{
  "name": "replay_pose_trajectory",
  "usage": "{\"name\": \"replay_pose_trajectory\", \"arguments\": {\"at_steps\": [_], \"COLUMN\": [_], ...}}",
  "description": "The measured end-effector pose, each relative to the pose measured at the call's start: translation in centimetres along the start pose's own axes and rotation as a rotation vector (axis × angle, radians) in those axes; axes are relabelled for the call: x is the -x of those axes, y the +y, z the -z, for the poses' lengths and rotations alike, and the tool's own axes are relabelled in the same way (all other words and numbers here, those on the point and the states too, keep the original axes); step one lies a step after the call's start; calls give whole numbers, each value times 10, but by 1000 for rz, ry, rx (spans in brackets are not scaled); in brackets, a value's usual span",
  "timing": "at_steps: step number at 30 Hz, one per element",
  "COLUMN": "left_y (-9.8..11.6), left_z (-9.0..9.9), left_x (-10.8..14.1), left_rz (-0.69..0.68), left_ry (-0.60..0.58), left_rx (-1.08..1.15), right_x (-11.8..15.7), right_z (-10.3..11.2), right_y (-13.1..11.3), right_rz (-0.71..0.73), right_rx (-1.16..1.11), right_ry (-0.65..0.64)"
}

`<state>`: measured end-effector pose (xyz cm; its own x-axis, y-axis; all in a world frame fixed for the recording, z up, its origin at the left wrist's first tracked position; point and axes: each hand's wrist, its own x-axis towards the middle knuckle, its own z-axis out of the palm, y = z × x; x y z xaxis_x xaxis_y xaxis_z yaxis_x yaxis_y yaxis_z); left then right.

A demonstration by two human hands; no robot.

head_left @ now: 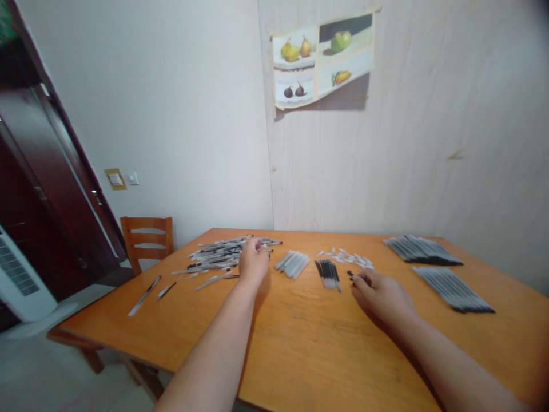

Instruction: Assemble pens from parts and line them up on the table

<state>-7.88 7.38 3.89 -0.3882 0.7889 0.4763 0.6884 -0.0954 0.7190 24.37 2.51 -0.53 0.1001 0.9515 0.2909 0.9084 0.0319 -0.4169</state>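
Where the right hand (383,293) pinches, a small black piece (350,273)

Thumb and finger nearly meet on it, just beside dark rods (327,274). Left hand (254,264): curled at the pen pile (217,253); hold cannot be told. Probably light, stiff, slippery; best gripped by its sides.

Pens and pen parts lie grouped across a bench (300,349), from a jumbled pile (217,253) at left, with two stray pens (144,296) before it, past a row of tubes (292,264) and a row of sticks (328,274) at center, to two batches of pens (453,289) at right, one behind the other. Small pieces (348,258) lie scattered behind the sticks, the person's left grip (254,263) at the pile's right edge, the right grip (381,294) just right of the sticks. A chair (147,224) stands beyond the bench's left edge.
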Motion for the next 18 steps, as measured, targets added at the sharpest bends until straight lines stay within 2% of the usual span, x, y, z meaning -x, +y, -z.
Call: {"name": "replay_pose_trajectory", "arguments": {"at_steps": [3,6,12,18], "left_y": [11,10,-5,-2], "left_z": [-22,-33,-28,-23], "left_x": [0,7,19,26], "left_rz": [-26,-48,-67,-70], "left_ry": [-17,-36,-162,-270], "left_rx": [73,120,-162,-367], "right_x": [1,2,3,5], "right_z": [2,4,3,3], "right_y": [-1,-3,-6,-6], "right_rz": [-17,-20,-27,17], "right_rx": [-12,-30,-34,-41], "right_ry": [-3,-8,-29,-37]}}
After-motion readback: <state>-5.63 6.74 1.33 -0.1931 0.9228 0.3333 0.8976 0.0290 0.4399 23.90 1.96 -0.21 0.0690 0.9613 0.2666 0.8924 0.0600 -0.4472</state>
